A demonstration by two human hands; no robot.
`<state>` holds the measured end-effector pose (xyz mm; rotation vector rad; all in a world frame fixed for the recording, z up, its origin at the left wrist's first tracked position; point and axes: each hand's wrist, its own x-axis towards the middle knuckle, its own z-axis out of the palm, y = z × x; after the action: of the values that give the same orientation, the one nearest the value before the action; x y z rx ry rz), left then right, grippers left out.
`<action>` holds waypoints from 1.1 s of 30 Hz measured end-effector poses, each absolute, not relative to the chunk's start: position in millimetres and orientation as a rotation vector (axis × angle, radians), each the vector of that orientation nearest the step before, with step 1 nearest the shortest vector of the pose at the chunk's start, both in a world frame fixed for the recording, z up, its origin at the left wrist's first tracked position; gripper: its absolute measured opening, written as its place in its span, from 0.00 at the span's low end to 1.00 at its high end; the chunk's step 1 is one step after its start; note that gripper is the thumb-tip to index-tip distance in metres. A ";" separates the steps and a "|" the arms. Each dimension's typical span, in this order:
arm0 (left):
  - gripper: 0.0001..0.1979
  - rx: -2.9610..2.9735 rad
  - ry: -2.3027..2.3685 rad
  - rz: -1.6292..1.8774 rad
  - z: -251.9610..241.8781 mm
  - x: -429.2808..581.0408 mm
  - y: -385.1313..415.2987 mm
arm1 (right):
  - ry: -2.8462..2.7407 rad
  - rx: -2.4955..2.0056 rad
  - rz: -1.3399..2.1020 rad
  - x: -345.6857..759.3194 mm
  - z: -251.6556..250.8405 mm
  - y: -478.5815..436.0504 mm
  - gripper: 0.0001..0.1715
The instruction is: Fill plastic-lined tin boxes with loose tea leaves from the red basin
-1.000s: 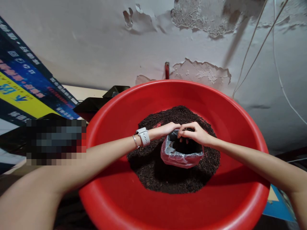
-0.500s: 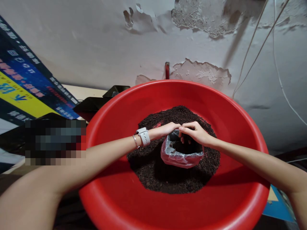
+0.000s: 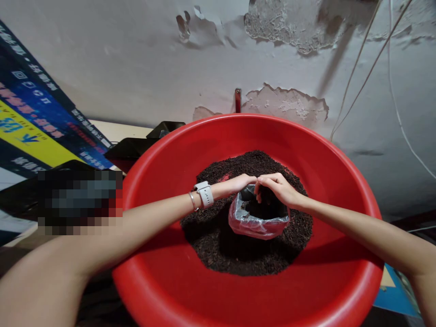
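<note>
Red basin [image 3: 163,181] holding dark granules [image 3: 238,263]; amid them, an open plastic bag [image 3: 259,229]. Left hand [image 3: 240,182] and right hand [image 3: 282,190] at its far rim, grasp indiscernible; an uneven pull might tip the bag, spilling granules.

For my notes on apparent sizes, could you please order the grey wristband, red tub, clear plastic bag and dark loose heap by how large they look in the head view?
1. Red tub
2. Dark loose heap, partly hidden
3. Clear plastic bag, its far edge partly covered
4. Grey wristband
</note>
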<state>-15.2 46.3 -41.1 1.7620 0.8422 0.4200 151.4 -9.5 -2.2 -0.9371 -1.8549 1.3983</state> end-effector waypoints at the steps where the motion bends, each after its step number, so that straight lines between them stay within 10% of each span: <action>1: 0.19 1.764 0.846 0.414 -41.9 -14.8 47.2 | -1.873 -0.935 1.370 151.6 -2.2 -9.2 0.19; 6: 0.13 1.819 1.019 0.405 -43.2 -11.2 52.2 | -2.060 -0.916 0.954 151.0 1.8 -15.0 0.09; 13: 0.18 1.914 1.585 0.308 -30.6 -25.5 94.6 | -1.974 -0.976 0.680 163.5 12.9 10.8 0.18; 22: 0.31 1.563 2.181 0.212 -72.2 -40.1 177.9 | -1.290 -2.086 0.583 216.4 -46.1 142.1 0.30; 33: 0.25 1.694 1.834 0.624 -121.5 59.5 177.2 | -1.572 -1.702 0.629 125.2 -136.7 169.4 0.20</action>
<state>59.5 177.2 -121.5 1.6935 1.8342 0.6237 125.2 169.4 -136.7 -1.7025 -1.5717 0.6288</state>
